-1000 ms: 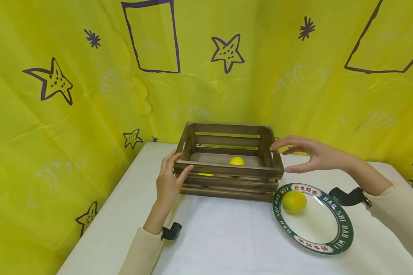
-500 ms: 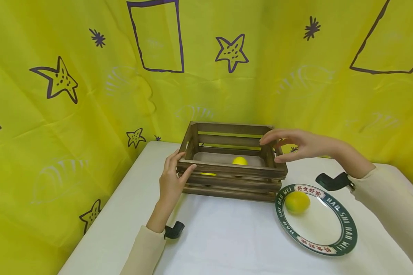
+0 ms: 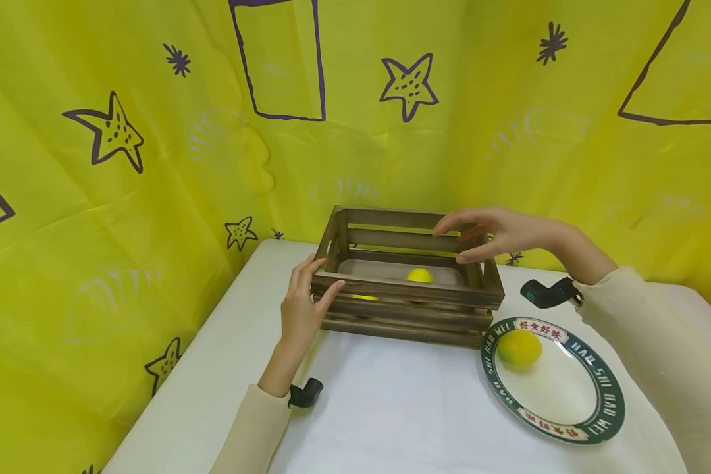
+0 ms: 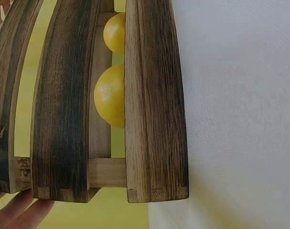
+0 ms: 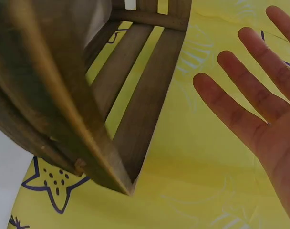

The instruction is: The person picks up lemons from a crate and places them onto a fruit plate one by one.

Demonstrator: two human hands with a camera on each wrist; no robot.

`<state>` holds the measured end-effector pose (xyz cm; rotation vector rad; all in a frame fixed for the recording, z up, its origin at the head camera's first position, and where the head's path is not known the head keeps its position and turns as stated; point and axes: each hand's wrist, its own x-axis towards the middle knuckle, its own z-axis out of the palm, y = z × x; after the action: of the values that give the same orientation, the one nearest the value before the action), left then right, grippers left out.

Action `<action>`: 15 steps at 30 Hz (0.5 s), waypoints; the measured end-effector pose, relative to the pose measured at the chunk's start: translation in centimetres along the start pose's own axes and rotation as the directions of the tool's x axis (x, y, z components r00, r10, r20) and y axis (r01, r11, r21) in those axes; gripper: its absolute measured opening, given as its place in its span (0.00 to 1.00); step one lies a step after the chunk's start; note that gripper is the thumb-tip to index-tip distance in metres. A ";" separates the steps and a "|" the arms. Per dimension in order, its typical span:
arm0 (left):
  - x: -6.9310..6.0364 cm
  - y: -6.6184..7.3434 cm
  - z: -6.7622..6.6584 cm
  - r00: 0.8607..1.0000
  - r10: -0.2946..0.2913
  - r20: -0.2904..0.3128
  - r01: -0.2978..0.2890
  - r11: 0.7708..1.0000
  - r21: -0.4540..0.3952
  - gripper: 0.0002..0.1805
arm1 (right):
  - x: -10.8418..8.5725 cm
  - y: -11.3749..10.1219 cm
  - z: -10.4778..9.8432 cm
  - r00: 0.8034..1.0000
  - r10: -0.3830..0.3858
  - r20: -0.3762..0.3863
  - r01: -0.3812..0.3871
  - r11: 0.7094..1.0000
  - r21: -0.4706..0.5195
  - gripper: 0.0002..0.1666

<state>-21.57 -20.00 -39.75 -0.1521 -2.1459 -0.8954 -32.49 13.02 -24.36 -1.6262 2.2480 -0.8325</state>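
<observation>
Looks part-done: two round yellow fruits (image 4: 110,95) inside brown slatted wooden crate (image 3: 403,289), centre; one yellow-green lemon (image 3: 520,349) on white, green-rimmed plate (image 3: 611,401), lower right. My left hand (image 3: 303,301) grips the crate; my right hand (image 3: 503,232) hovers empty, fingers loose.

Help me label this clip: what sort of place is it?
Probably a staged tabletop filming corner: a patterned yellow backdrop hangs behind a white table, and black wrist cameras are worn.

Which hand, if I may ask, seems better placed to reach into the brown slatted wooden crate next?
Probably the right hand: empty, it hangs apparently over the crate, while the left hand grips its front left corner.
</observation>
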 end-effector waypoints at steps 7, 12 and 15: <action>0.1 0.1 0.0 1.000 0.007 0.001 -0.007 1.000 0.002 0.29 | 1.9 0.4 -0.3 1.000 0.027 0.009 -0.027 0.999 0.047 0.29; 0.0 0.0 0.0 1.000 -0.002 0.007 0.002 1.000 0.011 0.29 | 3.1 0.7 -0.2 0.999 0.011 0.044 -0.016 0.995 0.100 0.30; 0.0 0.0 0.0 1.000 -0.005 0.004 0.005 1.000 0.012 0.29 | 3.9 0.9 0.0 0.998 0.001 0.065 -0.010 0.990 0.141 0.30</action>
<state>-21.55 -20.03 -39.79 -0.1429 -2.1561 -0.8860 -34.60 9.59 -24.35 -1.5596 2.0976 -0.9030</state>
